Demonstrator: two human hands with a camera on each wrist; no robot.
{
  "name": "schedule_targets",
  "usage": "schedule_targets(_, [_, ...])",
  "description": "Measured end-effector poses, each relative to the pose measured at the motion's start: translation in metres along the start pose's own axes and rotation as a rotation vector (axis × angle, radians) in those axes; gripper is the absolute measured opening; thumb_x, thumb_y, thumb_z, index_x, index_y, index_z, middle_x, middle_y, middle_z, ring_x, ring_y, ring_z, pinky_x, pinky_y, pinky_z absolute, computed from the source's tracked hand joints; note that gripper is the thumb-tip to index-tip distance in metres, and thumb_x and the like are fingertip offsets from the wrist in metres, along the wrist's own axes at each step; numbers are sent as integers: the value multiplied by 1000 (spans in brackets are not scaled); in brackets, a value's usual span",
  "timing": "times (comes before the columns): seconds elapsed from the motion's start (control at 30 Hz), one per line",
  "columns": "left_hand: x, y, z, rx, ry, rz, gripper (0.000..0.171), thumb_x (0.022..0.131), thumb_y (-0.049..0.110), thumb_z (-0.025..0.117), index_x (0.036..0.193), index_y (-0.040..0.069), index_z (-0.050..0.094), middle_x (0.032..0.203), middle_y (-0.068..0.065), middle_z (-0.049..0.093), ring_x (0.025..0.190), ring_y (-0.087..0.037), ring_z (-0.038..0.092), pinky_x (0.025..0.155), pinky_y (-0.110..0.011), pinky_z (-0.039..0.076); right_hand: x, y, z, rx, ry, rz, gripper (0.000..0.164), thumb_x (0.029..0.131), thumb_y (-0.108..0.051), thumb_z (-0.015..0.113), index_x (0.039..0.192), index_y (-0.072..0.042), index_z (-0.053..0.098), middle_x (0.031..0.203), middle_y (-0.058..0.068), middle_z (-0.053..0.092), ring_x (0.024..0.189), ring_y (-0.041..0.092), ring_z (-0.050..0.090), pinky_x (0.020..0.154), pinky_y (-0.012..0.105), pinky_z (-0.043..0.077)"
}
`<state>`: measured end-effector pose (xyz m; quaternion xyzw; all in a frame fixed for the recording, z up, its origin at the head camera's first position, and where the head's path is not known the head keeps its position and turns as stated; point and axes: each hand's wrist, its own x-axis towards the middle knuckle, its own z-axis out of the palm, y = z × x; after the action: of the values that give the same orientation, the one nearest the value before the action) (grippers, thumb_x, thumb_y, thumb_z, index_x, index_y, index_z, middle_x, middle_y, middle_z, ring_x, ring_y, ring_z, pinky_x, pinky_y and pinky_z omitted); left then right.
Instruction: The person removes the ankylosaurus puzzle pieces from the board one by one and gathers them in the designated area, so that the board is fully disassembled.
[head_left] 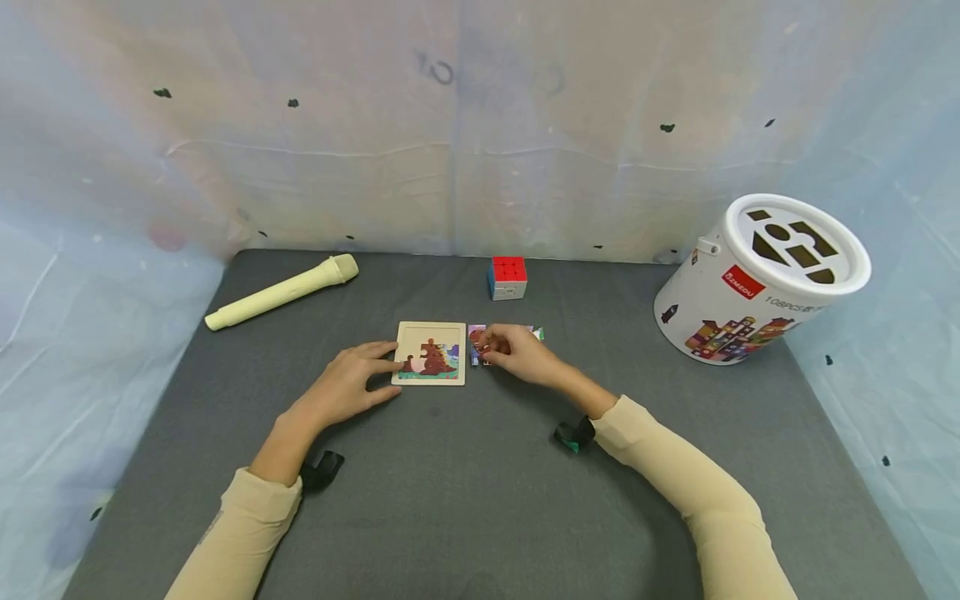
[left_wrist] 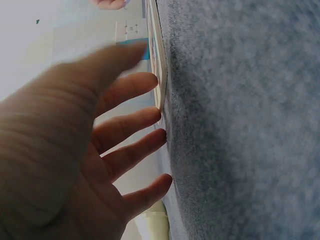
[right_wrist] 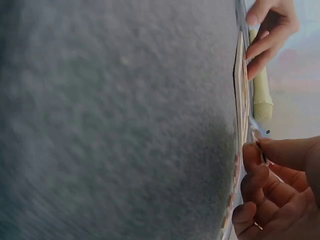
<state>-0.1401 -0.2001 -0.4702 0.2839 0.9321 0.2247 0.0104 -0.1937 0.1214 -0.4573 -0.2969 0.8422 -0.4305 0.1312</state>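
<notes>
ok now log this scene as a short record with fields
left grip: fingers spread at the puzzle board's left edge
right grip: pinches a small puzzle piece
puzzle board: partly filled, upper left bare
loose pieces: right of board
beyond pieces: cube, red top
far left: pale yellow microphone
far right: white bucket, shaped holes on top

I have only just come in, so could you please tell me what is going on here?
A person is busy with a small picture puzzle. The left hand touches the left edge of the partly filled tray, while the right hand pinches a piece by the loose pieces to the tray's right. Farther back are a cube, a yellow microphone on the left and a white bucket on the right.
</notes>
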Motion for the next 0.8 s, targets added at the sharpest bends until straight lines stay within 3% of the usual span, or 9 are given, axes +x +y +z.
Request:
schedule_targets(0.2, [0, -2, 1, 25, 30, 3, 37, 91, 16, 75, 127, 6, 70, 142, -22, 53, 131, -43, 48, 102, -66, 37, -3, 1, 5, -66, 20, -7, 12, 94, -1, 68, 105, 3, 67, 81, 5, 65, 65, 11, 56, 60, 24, 45])
schedule_targets(0.5, [3, -6, 5, 16, 56, -3, 39, 90, 21, 77, 125, 6, 68, 146, -23, 48, 136, -41, 41, 104, -67, 33, -6, 2, 7, -197, 55, -32, 14, 89, -3, 74, 102, 0, 68, 79, 3, 63, 65, 10, 52, 61, 26, 43])
schedule_targets(0.8, [1, -9, 7, 40, 40, -23, 55, 91, 25, 76, 139, 5, 59, 152, -24, 40, 140, -43, 35, 106, -67, 28, -5, 2, 9, -339, 72, -7, 22, 86, -12, 80, 103, -3, 69, 80, 1, 62, 70, 12, 54, 63, 28, 45])
